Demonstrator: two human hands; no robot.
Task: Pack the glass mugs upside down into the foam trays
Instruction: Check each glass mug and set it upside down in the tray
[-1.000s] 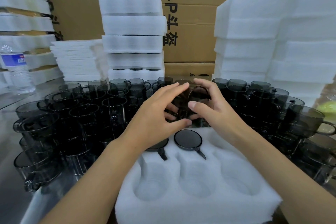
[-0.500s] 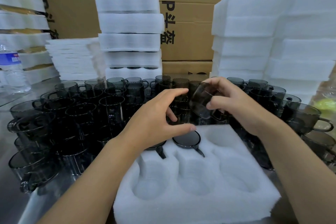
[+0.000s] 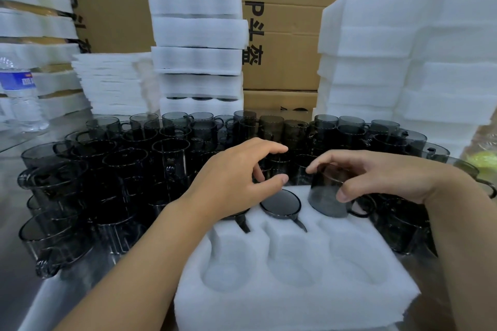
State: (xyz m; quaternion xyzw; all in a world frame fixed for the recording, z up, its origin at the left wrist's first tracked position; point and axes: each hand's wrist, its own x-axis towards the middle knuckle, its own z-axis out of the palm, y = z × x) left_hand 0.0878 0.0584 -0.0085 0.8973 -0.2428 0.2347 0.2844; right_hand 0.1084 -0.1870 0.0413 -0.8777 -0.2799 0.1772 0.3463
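A packed mug (image 3: 243,223) in the far-left pocket of the foam tray (image 3: 295,301) is largely covered by the left hand (image 3: 234,183); only its handle is clearly seen. The top of the held mug (image 3: 325,197) is masked by the fingers of the right hand (image 3: 390,177). The water bottle (image 3: 20,99) is cut off by the left edge, and its label is too blurred to be read. The print on the cardboard box (image 3: 290,35) is cut off at the top and partly hidden behind the foam stack (image 3: 199,35). A yellow-green object (image 3: 484,160) at the right edge is too blurred to be identified
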